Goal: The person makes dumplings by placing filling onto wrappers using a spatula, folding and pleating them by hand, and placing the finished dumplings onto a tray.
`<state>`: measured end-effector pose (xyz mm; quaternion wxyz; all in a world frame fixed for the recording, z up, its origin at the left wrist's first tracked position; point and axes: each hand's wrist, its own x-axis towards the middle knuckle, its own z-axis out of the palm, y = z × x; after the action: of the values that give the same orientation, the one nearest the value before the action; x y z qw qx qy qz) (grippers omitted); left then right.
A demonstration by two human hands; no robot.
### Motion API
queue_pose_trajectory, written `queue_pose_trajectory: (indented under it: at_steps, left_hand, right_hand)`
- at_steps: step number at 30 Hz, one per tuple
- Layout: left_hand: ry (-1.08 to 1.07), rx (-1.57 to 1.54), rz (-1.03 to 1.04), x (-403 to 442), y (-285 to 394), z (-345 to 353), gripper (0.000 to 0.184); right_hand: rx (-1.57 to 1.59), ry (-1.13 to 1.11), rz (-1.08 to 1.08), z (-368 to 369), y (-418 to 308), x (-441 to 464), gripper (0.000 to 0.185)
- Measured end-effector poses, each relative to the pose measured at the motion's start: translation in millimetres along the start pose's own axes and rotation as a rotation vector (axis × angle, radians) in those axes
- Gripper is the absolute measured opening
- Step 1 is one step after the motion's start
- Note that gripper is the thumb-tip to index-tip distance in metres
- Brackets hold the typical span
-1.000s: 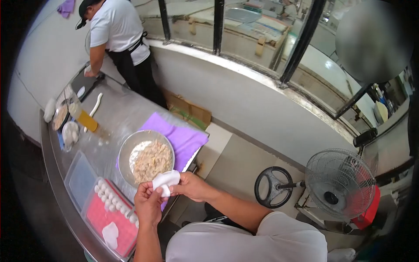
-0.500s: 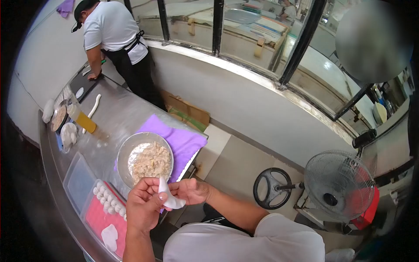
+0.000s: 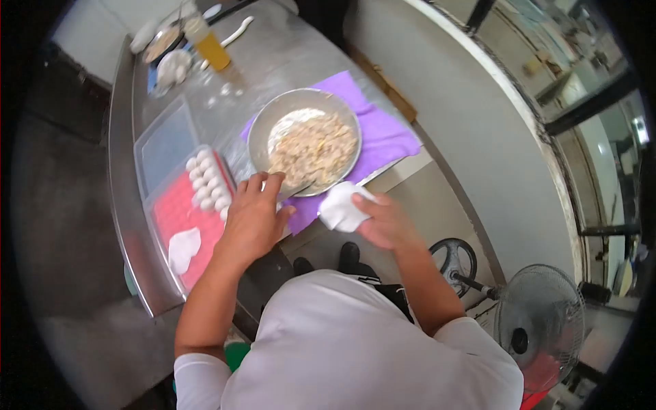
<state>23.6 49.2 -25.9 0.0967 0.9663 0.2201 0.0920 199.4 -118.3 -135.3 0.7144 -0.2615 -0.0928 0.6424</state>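
Observation:
My right hand [image 3: 388, 222] pinches a thin white dough sheet [image 3: 342, 207] by its right side, just off the near edge of the metal bowl. My left hand [image 3: 251, 222] is at the bowl's lower left rim, its thumb apart from the fingers, beside the handle of a utensil [image 3: 294, 191]. That utensil leans into the chunky pale mixture [image 3: 318, 147] in the bowl [image 3: 258, 140]. Under the bowl lies a purple cloth [image 3: 386, 133]. Left of my left hand, several white dough balls [image 3: 205, 179] and another flat dough sheet [image 3: 184, 250] lie on a red tray [image 3: 171, 212].
A clear lid [image 3: 167, 140] lies beside the red tray. Farther back on the metal table [image 3: 273, 55] are a bottle of yellow liquid [image 3: 213, 51], a wrapped bundle [image 3: 174, 68], a bowl [image 3: 164, 44] and a dough strip [image 3: 238, 31]. A fan [image 3: 540, 328] stands at right.
The view has turned down and left. My hands have parted: the right keeps the dough sheet, now spread flatter, while the left has let go and moved to the bowl's rim.

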Motion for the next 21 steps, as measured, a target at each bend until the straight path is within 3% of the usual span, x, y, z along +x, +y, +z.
queue_pose_trajectory:
  at_steps: [1, 3, 6, 11, 15, 19, 21]
  left_hand:
    - [-0.004, 0.003, -0.025, -4, -8, 9, 0.049]
    - [-0.326, 0.098, -0.174, -13, -21, 24, 0.048]
    - [-0.461, -0.008, -0.195, -12, -25, 30, 0.049]
    - [-0.362, -0.081, -0.151, -12, -19, -10, 0.051]
    - [-0.231, -0.115, -0.132, 4, -16, 11, 0.052]
    - [-0.332, -0.095, -0.051, 6, -22, 18, 0.051]
    - [-0.218, -0.122, -0.108, 11, -25, 16, 0.050]
  right_hand:
    - [-0.087, 0.081, 0.006, -1, -6, -6, 0.040]
    - [-0.179, 0.151, 0.026, -9, -14, -15, 0.039]
    - [-0.272, 0.223, -0.008, -24, -19, -23, 0.037]
    - [-0.308, 0.269, 0.000, -30, -22, -21, 0.039]
    - [-0.178, 0.243, -0.003, -26, -12, -10, 0.041]
    - [-0.076, 0.252, -0.018, -26, -7, 5, 0.040]
    - [-0.049, 0.273, -0.017, -27, -5, 11, 0.040]
